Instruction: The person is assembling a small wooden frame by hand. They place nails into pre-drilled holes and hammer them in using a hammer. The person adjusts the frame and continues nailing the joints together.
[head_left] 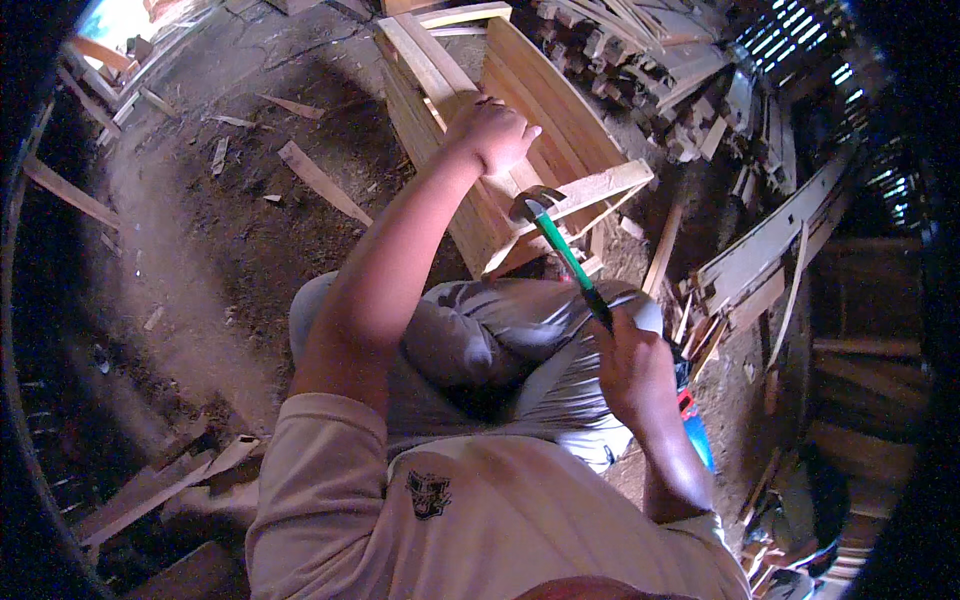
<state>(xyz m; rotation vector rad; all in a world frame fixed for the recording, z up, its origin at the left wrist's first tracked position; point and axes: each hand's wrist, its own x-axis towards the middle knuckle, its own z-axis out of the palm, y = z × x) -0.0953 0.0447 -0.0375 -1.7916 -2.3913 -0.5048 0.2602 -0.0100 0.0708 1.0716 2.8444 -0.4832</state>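
Observation:
An open wooden box frame (560,110), made of pale planks, lies on the ground in front of my crossed legs. My left hand (490,135) is closed over a long plank (440,65) that runs lengthwise along the frame; its fingertips are partly hidden. In my right hand (638,365) is a claw hammer (566,250) with a green and black handle, gripped near the handle's end. The hammer's metal head is at the near crosspiece (600,187) of the frame; whether it touches the wood I cannot tell.
Stacked timber offcuts (640,75) fill the far right. Long boards (770,240) lean at the right, and more planks (180,485) lie at the lower left. Thin wood strips (320,183) are scattered on the dirt floor. Something blue and red (697,435) sits by my right forearm.

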